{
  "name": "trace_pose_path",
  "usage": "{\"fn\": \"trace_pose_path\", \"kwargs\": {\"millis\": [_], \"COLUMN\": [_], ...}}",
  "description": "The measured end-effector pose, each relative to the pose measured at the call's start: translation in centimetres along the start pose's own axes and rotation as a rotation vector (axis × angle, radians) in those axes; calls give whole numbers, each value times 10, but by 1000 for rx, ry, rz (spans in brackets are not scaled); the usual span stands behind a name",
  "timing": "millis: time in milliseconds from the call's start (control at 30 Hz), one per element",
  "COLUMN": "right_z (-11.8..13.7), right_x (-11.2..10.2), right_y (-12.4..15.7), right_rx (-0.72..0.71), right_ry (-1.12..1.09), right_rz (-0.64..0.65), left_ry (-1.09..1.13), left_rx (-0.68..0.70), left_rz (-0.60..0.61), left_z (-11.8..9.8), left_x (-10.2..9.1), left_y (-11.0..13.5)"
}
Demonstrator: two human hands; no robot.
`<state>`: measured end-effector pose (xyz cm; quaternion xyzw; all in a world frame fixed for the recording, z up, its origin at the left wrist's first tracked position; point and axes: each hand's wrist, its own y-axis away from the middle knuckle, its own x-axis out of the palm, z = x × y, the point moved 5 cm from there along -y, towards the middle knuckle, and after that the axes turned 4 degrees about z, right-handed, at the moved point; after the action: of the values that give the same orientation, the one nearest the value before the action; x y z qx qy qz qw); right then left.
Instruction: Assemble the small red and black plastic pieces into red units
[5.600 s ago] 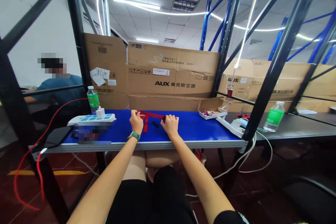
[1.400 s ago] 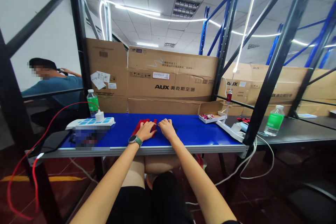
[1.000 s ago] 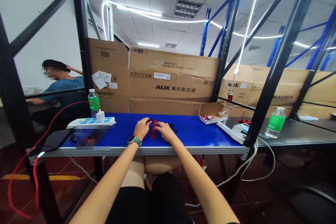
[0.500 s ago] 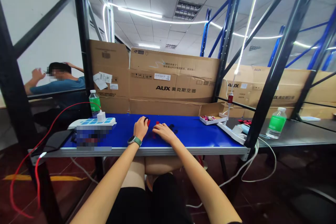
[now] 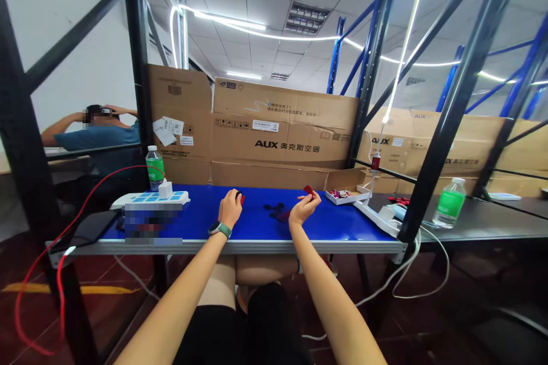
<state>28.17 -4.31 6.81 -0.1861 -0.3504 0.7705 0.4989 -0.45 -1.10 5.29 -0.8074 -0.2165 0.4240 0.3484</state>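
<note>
My left hand (image 5: 230,209) rests on the blue tabletop (image 5: 252,228), its fingers curled round a small black-and-red object (image 5: 242,200). Most of that object is hidden by the hand, and its kind cannot be made out. To the right, my right hand (image 5: 305,209) is turned palm up above the table. Between its fingertips it pinches a small flat red piece (image 5: 308,189). Several small black pieces (image 5: 274,207) lie on the table between my hands, too small to name.
A white box of small coloured items (image 5: 341,196) and a power strip (image 5: 379,218) are on the right. Another power strip (image 5: 149,200), a green-labelled bottle (image 5: 154,169) and a black flat object (image 5: 92,228) stand left. Cardboard (image 5: 282,125) walls the back. Someone sits beyond the frame (image 5: 139,68).
My right hand has moved right and turned palm up, lifting the red piece from the table. The black pieces are uncovered. My left hand stays put. The other person's raised arm has gone to the head.
</note>
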Motion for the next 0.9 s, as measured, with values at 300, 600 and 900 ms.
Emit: {"fn": "trace_pose_path", "kwargs": {"millis": [300, 600, 900], "right_z": [17, 39, 19], "right_x": [-11, 53, 67], "right_y": [1, 57, 69], "right_rx": [-189, -647, -509], "right_ry": [124, 183, 143], "right_rz": [29, 984, 1174], "left_ry": [46, 359, 475], "left_rx": [42, 208, 228], "left_rz": [35, 242, 367], "left_z": [-4, -14, -21], "left_x": [1, 16, 19], "left_y": [0, 2, 5]}}
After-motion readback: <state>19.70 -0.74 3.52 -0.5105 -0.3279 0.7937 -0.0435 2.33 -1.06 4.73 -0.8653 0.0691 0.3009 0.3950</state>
